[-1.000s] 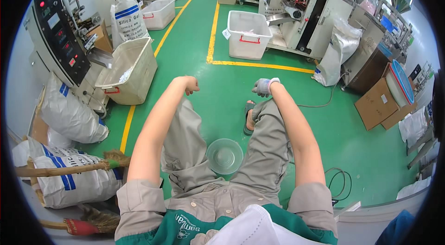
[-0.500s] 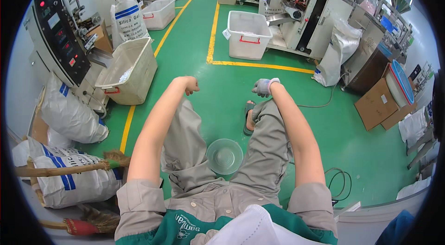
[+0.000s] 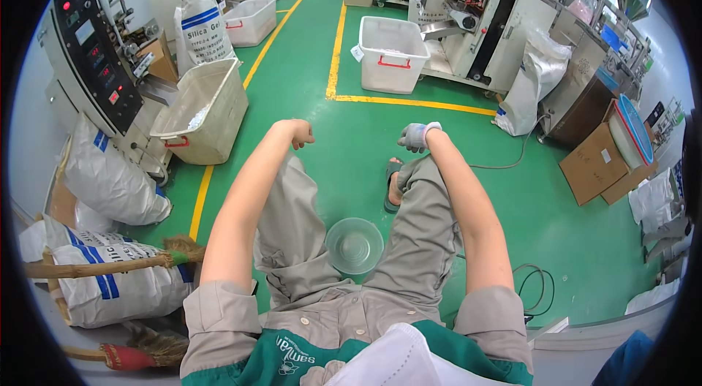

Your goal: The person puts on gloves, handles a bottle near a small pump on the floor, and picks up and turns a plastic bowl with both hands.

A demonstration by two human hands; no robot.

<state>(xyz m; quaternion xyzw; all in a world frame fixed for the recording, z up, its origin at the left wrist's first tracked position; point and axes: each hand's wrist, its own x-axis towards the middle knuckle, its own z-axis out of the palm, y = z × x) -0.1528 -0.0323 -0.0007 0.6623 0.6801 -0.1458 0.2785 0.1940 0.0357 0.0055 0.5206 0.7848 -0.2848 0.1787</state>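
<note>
From where I stand, with the seated person's hands as the dial's centre, the clear plastic bowl [image 3: 355,248] sits between the legs at six o'clock, a whitish bin [image 3: 232,112] with a red handle is at ten, a translucent tub [image 3: 386,77] at twelve, a white sack [image 3: 537,79] at two and a cardboard box [image 3: 594,167] at three. The bare left hand [image 3: 295,133] and the gloved right hand [image 3: 415,138] hang apart, fingers curled in; I can't tell what, if anything, they hold. Hands and bowl look unmoved from half a second ago.
</note>
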